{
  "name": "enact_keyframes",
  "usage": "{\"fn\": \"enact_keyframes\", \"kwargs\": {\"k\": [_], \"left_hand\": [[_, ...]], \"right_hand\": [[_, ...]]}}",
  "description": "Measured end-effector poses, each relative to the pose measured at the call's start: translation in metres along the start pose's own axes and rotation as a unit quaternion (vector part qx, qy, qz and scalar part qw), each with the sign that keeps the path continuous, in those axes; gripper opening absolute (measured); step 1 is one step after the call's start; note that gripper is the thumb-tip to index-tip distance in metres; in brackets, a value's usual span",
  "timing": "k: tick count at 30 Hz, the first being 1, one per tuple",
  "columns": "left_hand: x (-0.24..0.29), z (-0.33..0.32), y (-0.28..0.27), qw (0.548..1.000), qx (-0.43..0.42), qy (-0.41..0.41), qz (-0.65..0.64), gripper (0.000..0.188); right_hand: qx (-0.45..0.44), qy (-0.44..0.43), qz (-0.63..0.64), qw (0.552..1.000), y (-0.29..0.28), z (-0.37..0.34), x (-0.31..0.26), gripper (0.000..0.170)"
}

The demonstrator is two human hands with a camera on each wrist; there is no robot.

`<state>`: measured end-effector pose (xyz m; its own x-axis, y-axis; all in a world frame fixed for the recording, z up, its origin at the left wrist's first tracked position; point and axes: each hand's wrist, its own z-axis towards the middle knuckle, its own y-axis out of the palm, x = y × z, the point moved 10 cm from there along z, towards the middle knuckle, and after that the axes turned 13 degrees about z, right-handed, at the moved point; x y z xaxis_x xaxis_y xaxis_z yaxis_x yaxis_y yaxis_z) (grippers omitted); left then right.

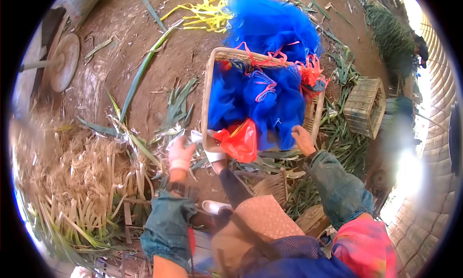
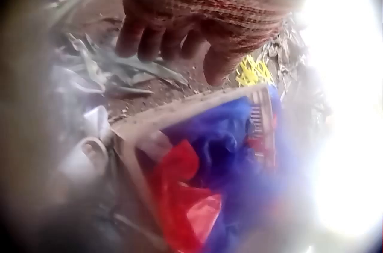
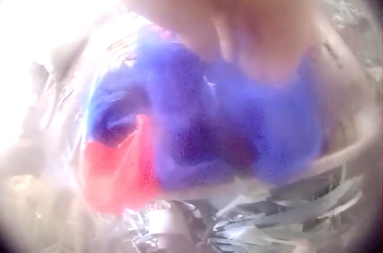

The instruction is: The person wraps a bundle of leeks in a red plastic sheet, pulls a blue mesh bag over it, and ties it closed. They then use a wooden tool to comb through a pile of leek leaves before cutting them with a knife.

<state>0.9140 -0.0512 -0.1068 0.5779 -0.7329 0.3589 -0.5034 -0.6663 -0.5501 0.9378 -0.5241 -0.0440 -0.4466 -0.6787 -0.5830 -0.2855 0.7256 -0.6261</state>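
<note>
Work on soft blue mesh nets (image 1: pixel 287 90) in a tan plastic crate (image 1: pixel 208 94), likely just reaching; next, probably, a firm pinch of mesh needed. Left hand (image 1: pixel 180 155) in a pale knit glove (image 2: pixel 221 13), just beside the crate, fingers loose, holding nothing. Bare right hand (image 1: pixel 303 141) at the nets, near the crate's near right corner; too blurry to tell if pinching. Also inside, at the near side: shiny red plastic bag (image 1: pixel 243 142).

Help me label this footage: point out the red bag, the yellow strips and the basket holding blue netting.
Red bag (image 1: pixel 244 142), head view: middle of its crumpled surface.
Yellow strips (image 1: pixel 218 16), head view: dense part of the tangle.
Basket (image 1: pixel 208 92), head view: left rim.
</note>
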Motion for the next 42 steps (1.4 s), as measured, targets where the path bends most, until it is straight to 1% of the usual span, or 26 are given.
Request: {"fn": "enact_keyframes", "kwargs": {"k": [3,4,5,7,9,11,12,13,14,15,16,17,18,21,23,25,28,29,31,32,34,35,36,38,40,42], "left_hand": [[0.031,0.038,0.03,0.997,0.008,0.005,0.079,0.08],[0.04,0.048,0.041,0.992,-0.028,-0.019,0.121,0.088],[0.048,0.056,0.045,0.992,-0.022,-0.018,0.125,0.088],[0.055,0.067,0.058,0.991,-0.014,-0.016,0.129,0.09],[0.061,0.082,0.069,0.993,-0.024,-0.011,0.118,0.086],[0.06,0.094,0.082,0.995,-0.019,0.016,0.094,0.082],[0.064,0.096,0.079,0.996,0.025,0.038,0.078,0.06],[0.058,0.104,0.085,0.997,0.014,0.026,0.073,0.051],[0.054,0.112,0.091,0.997,0.001,0.015,0.069,0.042],[0.052,0.118,0.096,0.998,-0.011,0.008,0.065,0.034],[0.061,0.112,0.085,0.997,0.028,0.029,0.069,0.019],[0.06,0.115,0.085,0.995,0.045,0.048,0.073,0.018],[0.059,0.115,0.082,0.995,0.036,0.056,0.075,0.019],[0.07,0.126,0.054,0.993,0.044,0.071,0.084,0.021],[0.087,0.132,0.01,0.987,0.047,0.09,0.122,0.018],[0.092,0.145,-0.036,0.982,0.058,0.107,0.144,0.016],[0.073,0.166,-0.102,0.967,0.123,0.112,0.191,0.02],[0.06,0.174,-0.12,0.963,0.129,0.116,0.207,0.027],[0.057,0.145,-0.193,0.949,0.24,0.14,0.152,0.032],[0.052,0.136,-0.205,0.973,0.175,0.144,0.043,0.03],[0.056,0.095,-0.215,0.976,0.035,0.111,-0.183,0.025],[0.067,0.069,-0.212,0.97,0.003,0.096,-0.222,0.026],[0.078,0.049,-0.203,0.976,-0.027,0.077,-0.201,0.029],[0.095,0.021,-0.166,0.97,-0.103,0.058,-0.211,0.031],[0.105,0.013,-0.122,0.926,-0.184,0.063,-0.323,0.026],[0.106,0.013,-0.113,0.868,-0.152,0.072,-0.466,0.023]], "right_hand": [[-0.015,-0.1,0.061,0.993,0.025,0.048,-0.072,0.025],[-0.023,-0.129,0.062,0.989,0.034,0.068,-0.103,0.025],[-0.032,-0.157,0.061,0.985,0.047,0.088,-0.128,0.025],[-0.023,-0.224,0.104,0.969,0.074,0.134,-0.15,0.028],[-0.04,-0.25,0.013,0.967,0.115,0.193,-0.148,0.035],[-0.003,-0.144,0.021,0.989,0.135,0.233,-0.152,0.046],[-0.018,-0.106,-0.03,0.994,0.155,0.254,-0.142,0.049],[-0.03,-0.07,-0.081,0.994,0.173,0.27,-0.129,0.052],[-0.027,0.037,-0.104,0.994,0.168,0.254,-0.137,0.055],[-0.037,0.028,-0.109,0.993,0.176,0.259,-0.132,0.056],[-0.05,0.02,-0.117,0.992,0.185,0.267,-0.118,0.057],[-0.071,0.015,-0.127,0.989,0.197,0.266,-0.101,0.058],[-0.081,-0.002,-0.099,0.992,0.192,0.253,-0.113,0.058],[-0.09,-0.103,0.169,0.976,0.161,0.209,-0.175,0.051],[-0.131,-0.091,0.356,0.921,0.142,0.175,-0.224,0.045],[-0.16,-0.114,0.433,0.88,0.121,0.14,-0.274,0.043],[-0.157,-0.244,0.341,0.894,0.088,0.068,-0.352,0.043],[-0.167,-0.273,0.283,0.904,0.091,0.052,-0.361,0.045],[-0.16,-0.315,0.198,0.914,0.11,0.035,-0.358,0.048],[-0.166,-0.319,0.204,0.911,0.122,0.029,-0.353,0.052],[-0.173,-0.327,0.129,0.92,0.145,0.014,-0.35,0.058],[-0.179,-0.326,0.088,0.924,0.156,0.006,-0.351,0.06],[-0.169,-0.331,0.084,0.924,0.162,-0.002,-0.355,0.061],[-0.17,-0.345,0.075,0.92,0.172,-0.016,-0.364,0.056],[-0.171,-0.361,0.071,0.914,0.175,-0.028,-0.374,0.048],[-0.157,-0.392,0.068,0.904,0.171,-0.032,-0.377,0.042]]}}
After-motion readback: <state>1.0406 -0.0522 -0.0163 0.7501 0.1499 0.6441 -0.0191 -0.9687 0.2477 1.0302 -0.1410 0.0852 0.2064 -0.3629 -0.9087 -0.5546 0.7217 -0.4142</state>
